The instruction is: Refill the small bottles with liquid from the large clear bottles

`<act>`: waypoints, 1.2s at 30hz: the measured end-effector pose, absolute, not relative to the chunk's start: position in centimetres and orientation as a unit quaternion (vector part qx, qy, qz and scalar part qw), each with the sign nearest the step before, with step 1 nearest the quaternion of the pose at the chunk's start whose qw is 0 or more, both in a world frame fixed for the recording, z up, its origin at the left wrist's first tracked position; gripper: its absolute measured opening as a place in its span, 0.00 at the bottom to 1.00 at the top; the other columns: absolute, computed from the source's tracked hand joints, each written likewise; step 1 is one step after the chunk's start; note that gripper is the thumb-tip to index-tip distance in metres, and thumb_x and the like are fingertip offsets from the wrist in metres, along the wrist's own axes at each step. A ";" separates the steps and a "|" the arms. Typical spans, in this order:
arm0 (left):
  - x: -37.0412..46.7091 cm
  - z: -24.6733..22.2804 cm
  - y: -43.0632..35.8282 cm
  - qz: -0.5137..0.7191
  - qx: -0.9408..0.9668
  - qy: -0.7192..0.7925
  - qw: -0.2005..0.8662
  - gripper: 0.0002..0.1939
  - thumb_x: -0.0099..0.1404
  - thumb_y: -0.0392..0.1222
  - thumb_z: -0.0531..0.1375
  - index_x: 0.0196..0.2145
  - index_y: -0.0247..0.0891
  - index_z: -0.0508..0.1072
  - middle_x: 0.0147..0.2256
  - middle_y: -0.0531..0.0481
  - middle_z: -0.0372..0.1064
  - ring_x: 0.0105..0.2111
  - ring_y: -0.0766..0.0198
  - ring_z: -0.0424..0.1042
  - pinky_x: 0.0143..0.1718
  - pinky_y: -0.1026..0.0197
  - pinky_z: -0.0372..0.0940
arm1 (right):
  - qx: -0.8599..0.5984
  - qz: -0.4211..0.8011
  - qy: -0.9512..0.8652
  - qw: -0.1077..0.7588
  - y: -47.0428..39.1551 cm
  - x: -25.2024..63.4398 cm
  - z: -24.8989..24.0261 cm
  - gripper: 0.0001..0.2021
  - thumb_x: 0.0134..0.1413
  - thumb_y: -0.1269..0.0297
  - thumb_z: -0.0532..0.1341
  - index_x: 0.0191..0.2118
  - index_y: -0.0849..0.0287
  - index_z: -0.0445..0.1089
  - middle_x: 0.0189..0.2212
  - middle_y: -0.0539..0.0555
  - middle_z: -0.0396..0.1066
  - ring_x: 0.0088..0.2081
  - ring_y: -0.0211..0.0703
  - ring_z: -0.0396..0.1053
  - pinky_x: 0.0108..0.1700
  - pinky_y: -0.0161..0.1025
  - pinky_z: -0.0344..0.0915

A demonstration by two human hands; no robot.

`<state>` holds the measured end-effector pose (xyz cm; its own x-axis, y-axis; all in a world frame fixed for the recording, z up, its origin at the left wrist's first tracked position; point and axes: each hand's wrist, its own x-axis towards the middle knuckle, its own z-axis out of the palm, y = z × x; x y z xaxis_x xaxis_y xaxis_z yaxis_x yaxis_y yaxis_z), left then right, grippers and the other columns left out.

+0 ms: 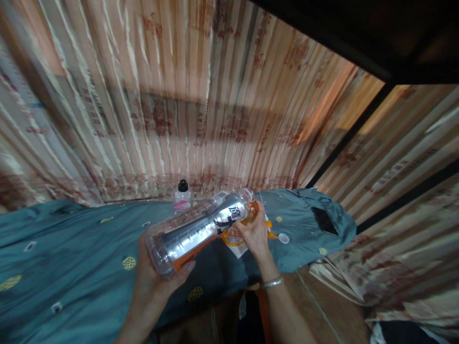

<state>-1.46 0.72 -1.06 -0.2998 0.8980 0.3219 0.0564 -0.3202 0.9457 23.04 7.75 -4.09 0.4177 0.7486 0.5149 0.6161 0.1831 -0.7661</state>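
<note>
- Head view: the teal bedspread [71, 248] lies under my work.
- Clear plastic bottle [195, 228] lies tilted above it, nearly empty I judge, so light, smooth, easily dented; best held at base and neck.
- My left hand [152, 279] cups its base, fingers closed.
- My right hand [253, 234] grips the neck, wrist bent.

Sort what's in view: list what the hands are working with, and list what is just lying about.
In hand:
left hand under the base of the large clear bottle
right hand at its neck end

Lying about:
small black-capped bottle
dark phone
white lid
teal cloth
</note>
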 end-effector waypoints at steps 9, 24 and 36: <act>-2.2 -0.8 0.8 0.635 0.494 0.483 0.346 0.40 0.44 0.51 0.77 0.54 0.43 0.69 0.53 0.42 0.73 0.59 0.38 0.72 0.65 0.37 0.65 | -0.643 0.068 -0.532 0.548 7.4 22.9 -3.9 0.44 0.42 0.60 0.70 0.67 0.62 0.59 0.60 0.66 0.71 0.60 0.62 0.72 0.63 0.58 0.68; -2.5 -0.8 0.8 0.615 0.502 0.497 0.350 0.40 0.45 0.50 0.77 0.54 0.43 0.69 0.53 0.42 0.72 0.59 0.38 0.72 0.66 0.35 0.62 | -0.659 0.041 -0.531 0.531 7.3 22.8 -3.8 0.41 0.43 0.59 0.70 0.65 0.60 0.61 0.57 0.65 0.74 0.58 0.62 0.74 0.60 0.56 0.71; -2.6 -0.8 0.8 0.611 0.504 0.500 0.351 0.44 0.45 0.50 0.77 0.58 0.43 0.67 0.56 0.41 0.70 0.61 0.35 0.69 0.67 0.33 0.60 | -0.658 0.040 -0.529 0.534 7.1 22.4 -3.3 0.39 0.45 0.57 0.71 0.63 0.61 0.62 0.55 0.64 0.75 0.55 0.60 0.75 0.57 0.54 0.72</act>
<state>-2.61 0.81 -0.75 -0.2455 0.9325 0.2649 0.0744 -0.2544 0.9642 22.39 7.11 -3.31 0.4371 0.7392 0.5125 0.6534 0.1306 -0.7457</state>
